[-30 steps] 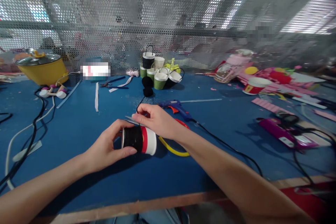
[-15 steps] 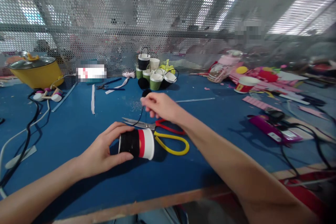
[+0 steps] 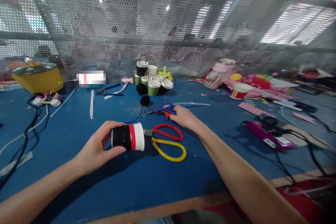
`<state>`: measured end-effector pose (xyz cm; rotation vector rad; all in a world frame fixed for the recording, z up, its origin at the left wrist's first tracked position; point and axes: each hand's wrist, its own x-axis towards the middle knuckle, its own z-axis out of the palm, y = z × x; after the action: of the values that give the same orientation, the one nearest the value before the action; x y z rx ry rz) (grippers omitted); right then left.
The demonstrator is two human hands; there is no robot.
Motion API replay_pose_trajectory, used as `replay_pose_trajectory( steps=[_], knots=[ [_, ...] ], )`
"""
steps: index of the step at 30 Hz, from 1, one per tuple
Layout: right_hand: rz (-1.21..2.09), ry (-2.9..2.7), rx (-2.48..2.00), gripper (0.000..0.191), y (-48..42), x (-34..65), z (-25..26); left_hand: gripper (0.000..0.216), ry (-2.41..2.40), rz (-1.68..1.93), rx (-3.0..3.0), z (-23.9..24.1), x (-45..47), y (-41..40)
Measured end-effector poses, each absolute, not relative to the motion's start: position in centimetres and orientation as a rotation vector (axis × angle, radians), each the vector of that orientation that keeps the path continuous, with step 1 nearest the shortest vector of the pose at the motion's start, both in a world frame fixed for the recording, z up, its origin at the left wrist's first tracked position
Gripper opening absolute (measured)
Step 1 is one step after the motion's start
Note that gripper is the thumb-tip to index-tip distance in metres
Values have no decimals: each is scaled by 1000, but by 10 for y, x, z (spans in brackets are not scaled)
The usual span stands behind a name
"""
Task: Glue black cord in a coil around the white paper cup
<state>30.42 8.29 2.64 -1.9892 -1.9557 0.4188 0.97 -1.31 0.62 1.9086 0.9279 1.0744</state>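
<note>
My left hand (image 3: 98, 147) is closed round a paper cup (image 3: 128, 137) lying on its side; the cup is partly wrapped in black cord, with a red band and a white rim. A black cord (image 3: 136, 115) runs from the cup to a black ball of cord (image 3: 144, 100). My right hand (image 3: 183, 117) reaches forward and closes on the handle of a blue glue gun (image 3: 162, 110). Scissors with a red and a yellow handle (image 3: 168, 139) lie on the blue table (image 3: 157, 175) between my hands.
A cluster of finished small cups (image 3: 151, 77) stands at the back before a perforated metal screen (image 3: 168, 24). A yellow pot (image 3: 36, 77) and cables (image 3: 26, 136) are at the left. Craft scraps, a red-and-white cup (image 3: 240, 91) and a purple tool (image 3: 273, 136) crowd the right.
My right hand let go of the cord above the cup and moved forward and right to the glue gun. The left hand kept hold of the cup.
</note>
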Motion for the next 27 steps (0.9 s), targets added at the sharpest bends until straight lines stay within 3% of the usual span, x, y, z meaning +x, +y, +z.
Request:
replay_pose_trajectory(
  steps=[5,9,15,20,27],
  knots=[
    [606,-1841,-1857,39,65,305,45,43,970,1035,1895,2,6,-11],
    [878,-1854,-1538,27,45,290,63,44,986,1029,1951,3,6,-9],
    [1124,-1927,-1381,26,20,262,72,45,1022,1035,2110,6,4,-7],
    [811,-2048,-1431,20,9,256,68,46,1033,1064,2137,5,2,-5],
    [198,-2444,-1063,22,4,263,58,44,1066,1077,2046,6,4,-4]
  ],
)
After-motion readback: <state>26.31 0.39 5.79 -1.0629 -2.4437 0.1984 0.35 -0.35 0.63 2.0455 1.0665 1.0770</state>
